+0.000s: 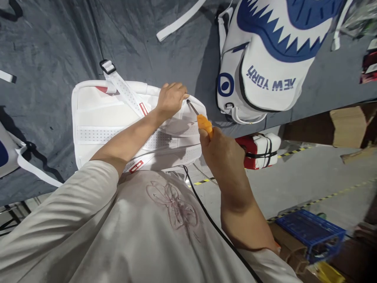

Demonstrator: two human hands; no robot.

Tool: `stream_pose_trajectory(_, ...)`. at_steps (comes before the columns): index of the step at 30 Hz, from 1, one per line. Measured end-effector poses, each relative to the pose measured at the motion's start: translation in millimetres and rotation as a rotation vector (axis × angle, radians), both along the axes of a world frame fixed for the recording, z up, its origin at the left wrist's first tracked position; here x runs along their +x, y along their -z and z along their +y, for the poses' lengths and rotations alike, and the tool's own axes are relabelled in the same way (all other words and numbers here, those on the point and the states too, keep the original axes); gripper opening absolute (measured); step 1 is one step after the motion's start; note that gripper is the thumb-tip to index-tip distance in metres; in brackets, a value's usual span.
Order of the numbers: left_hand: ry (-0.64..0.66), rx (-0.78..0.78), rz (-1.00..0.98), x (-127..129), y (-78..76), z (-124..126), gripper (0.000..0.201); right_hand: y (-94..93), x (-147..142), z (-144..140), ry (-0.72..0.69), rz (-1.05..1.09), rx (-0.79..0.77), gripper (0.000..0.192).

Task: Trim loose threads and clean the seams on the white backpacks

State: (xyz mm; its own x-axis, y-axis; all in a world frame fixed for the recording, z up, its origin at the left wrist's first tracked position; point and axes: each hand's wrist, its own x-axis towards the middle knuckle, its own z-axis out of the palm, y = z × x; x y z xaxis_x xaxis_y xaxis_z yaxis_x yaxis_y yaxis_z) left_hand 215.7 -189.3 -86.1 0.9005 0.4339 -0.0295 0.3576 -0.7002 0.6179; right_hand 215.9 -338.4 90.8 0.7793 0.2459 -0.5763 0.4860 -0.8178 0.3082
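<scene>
A white backpack (97, 106) lies on the grey-covered table against my body, its dotted strap and back panel facing up. My left hand (173, 98) is closed on the far edge of the backpack, near its right end. In my right hand (219, 151) is a screwdriver (205, 125) with an orange handle and a thin metal shaft. The shaft points up and left, and its tip meets the backpack's edge just beside my left fingertips. Exactly what the tip touches is too small to make out.
Another white backpack (271, 74) with blue teeth artwork stands at the upper right. Loose white straps (179, 21) lie on the table cloth (53, 51). A black cable (212, 222) runs past my right arm. On the floor are a red-and-white bag (262, 151) and a blue crate (312, 232).
</scene>
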Motion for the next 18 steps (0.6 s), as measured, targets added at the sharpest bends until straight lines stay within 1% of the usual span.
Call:
stream_pose_trajectory(7, 0.004, 0.003, -0.02, -1.1, 1.5, 0.0, 0.039, 3.3, 2.6, -0.8, -0.051, -0.025, 0.022, 0.05)
stream_pose_trajectory(12, -0.001, -0.024, 0.0, 0.3, 2.4, 0.9, 0.038, 7.0, 4.6, -2.2, -0.056, -0.012, 0.016, 0.049)
stream_pose_trajectory(18, -0.015, -0.04, -0.015, 1.5, 5.2, 1.6, 0.037, 5.7, 7.6, -4.5, -0.05, -0.009, 0.027, 0.053)
